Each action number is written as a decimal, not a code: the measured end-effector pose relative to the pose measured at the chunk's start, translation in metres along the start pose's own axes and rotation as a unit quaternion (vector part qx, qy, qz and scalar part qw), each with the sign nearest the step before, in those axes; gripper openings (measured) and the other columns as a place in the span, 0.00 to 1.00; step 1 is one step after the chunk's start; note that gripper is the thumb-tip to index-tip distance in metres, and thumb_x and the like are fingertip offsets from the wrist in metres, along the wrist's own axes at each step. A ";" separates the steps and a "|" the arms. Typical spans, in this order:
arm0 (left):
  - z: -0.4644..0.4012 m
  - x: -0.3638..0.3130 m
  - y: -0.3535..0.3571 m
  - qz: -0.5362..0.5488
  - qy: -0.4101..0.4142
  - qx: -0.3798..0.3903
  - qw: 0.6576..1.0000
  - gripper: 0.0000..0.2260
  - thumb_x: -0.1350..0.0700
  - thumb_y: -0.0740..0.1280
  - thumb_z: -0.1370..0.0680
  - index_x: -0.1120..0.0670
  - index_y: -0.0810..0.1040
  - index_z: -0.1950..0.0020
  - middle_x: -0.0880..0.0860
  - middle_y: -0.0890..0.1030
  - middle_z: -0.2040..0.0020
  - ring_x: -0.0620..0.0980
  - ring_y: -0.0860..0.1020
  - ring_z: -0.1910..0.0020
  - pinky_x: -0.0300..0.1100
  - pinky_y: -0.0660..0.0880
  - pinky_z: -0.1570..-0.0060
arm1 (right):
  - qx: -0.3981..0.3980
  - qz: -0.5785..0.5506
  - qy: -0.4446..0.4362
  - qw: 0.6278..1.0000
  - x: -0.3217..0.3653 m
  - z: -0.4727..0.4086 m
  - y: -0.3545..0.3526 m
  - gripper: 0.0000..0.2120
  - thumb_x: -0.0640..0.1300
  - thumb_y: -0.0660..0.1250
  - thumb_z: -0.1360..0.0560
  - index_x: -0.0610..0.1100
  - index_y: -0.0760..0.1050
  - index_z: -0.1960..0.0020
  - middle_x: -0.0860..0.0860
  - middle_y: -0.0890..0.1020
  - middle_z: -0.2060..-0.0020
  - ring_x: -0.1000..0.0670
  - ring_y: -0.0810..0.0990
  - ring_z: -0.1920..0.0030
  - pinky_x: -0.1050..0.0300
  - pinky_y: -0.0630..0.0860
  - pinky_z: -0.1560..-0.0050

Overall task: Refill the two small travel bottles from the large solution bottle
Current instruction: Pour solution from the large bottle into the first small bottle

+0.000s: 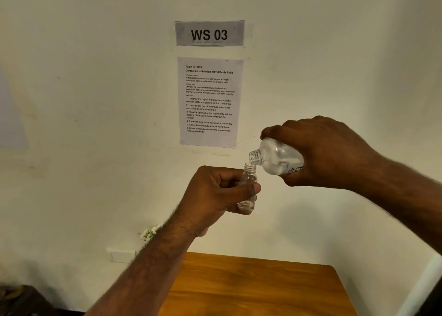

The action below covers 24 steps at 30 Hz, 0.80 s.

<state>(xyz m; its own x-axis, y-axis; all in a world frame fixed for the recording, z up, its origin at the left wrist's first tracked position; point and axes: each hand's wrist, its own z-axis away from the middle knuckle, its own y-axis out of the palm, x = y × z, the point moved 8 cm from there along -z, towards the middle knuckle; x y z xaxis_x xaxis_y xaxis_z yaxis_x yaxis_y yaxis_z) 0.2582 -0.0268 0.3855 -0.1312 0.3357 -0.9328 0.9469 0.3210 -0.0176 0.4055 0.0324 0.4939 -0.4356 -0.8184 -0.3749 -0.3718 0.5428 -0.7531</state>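
Your left hand (215,191) grips the small bottle (248,186) upright in mid-air above the table (263,287). Your right hand (330,153) wraps the large bottle (277,157), tilted, its mouth just over the small one's. Both look light, clear and probably slippery when wet; hold them by the body.

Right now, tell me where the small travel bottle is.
In the head view, the small travel bottle is near centre, held upright in the left hand, its mouth just under the neck of the tilted large solution bottle in the right hand.
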 end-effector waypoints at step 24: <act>-0.001 0.000 -0.002 -0.004 -0.006 0.001 1.000 0.09 0.62 0.75 0.26 0.61 0.86 0.46 0.61 0.88 0.54 0.60 0.87 0.56 0.48 0.84 0.62 | -0.013 -0.003 -0.013 1.000 0.001 -0.001 0.002 0.34 0.56 0.73 0.39 0.56 0.71 0.34 0.57 0.81 0.54 0.47 0.79 0.60 0.55 0.72 0.57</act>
<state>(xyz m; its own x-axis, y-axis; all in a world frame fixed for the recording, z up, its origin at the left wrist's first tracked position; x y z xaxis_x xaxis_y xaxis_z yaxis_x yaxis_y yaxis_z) 0.2560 -0.0267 0.3858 -0.1353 0.3225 -0.9368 0.9466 0.3213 -0.0261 0.4033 0.0332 0.4930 -0.4114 -0.8259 -0.3856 -0.3959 0.5430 -0.7405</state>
